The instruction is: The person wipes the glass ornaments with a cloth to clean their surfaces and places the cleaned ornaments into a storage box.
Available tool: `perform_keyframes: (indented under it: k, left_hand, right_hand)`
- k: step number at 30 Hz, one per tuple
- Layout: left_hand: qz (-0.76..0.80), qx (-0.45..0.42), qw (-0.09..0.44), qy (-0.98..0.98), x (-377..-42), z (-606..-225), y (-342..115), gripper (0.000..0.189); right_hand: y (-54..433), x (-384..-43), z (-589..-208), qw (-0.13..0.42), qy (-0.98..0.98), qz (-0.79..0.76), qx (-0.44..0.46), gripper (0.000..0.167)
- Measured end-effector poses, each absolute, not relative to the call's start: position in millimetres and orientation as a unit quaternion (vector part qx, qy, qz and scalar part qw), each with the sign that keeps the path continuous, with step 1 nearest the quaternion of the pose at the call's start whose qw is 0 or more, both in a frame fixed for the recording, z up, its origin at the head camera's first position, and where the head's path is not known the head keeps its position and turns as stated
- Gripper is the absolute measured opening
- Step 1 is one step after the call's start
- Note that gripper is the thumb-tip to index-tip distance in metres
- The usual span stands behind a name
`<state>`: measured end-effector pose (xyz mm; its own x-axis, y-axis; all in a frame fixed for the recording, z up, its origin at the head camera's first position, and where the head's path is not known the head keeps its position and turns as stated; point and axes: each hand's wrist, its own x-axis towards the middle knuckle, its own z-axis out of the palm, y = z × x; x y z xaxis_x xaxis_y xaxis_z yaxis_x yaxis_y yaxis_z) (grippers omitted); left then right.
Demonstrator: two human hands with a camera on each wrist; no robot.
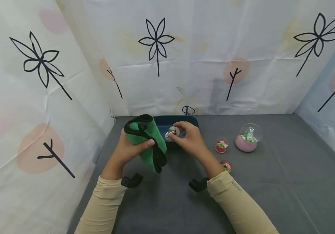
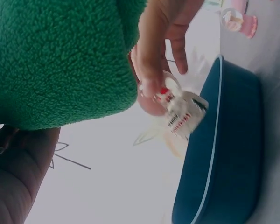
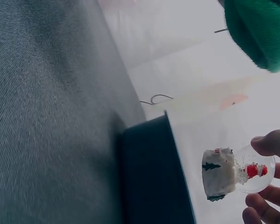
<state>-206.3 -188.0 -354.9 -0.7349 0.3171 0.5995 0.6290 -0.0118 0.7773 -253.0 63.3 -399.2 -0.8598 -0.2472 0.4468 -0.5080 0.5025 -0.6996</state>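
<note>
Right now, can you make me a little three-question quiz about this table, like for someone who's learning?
1. Which hand is holding the green cloth?
2. True or false: the white-based snow globe is standing on the gray table.
3. What colour is the base of the biggest globe? a) green, b) blue, c) pink

Key:
1. The left hand.
2. False: the right hand is holding it up by its clear ball.
3. c) pink.
</note>
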Motion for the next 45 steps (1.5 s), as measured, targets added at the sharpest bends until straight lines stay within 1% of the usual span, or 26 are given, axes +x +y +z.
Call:
perform_keyframes:
  k: [13,21,26,33,36,41,45]
  left_hand:
    - [-0.610,-0.313,0.113,-0.720,-202.6,-346.6,-204.4,0.032]
    - [-0.602,-0.315,0.121,-0.724,-203.8,-345.9,-209.4,0.029]
    - [-0.602,-0.311,0.110,-0.728,-201.8,-345.1,-210.9,0.029]
    - [-0.591,-0.292,0.100,-0.745,-200.0,-342.9,-210.2,0.031]
    - [-0.588,-0.289,0.100,-0.749,-199.7,-342.2,-210.0,0.031]
    - [-0.586,-0.291,0.093,-0.751,-198.8,-342.2,-207.5,0.030]
    - [-0.574,-0.280,0.089,-0.765,-198.0,-344.1,-205.3,0.033]
  right_hand:
    - [29.1,-274.6,-412.2,0.126,-0.862,0.449,0.201,0.036]
    - [13.2,-284.8,-417.6,0.110,-0.872,0.427,0.210,0.035]
    - [5.5,-288.3,-420.4,0.102,-0.881,0.408,0.214,0.035]
    - [-0.6,-294.9,-425.1,0.093,-0.893,0.386,0.213,0.028]
    - [-1.8,-295.9,-426.5,0.087,-0.896,0.378,0.216,0.031]
    - [-3.7,-294.7,-427.1,0.071,-0.900,0.372,0.216,0.040]
    - [-4.8,-293.3,-428.5,0.061,-0.902,0.371,0.210,0.043]
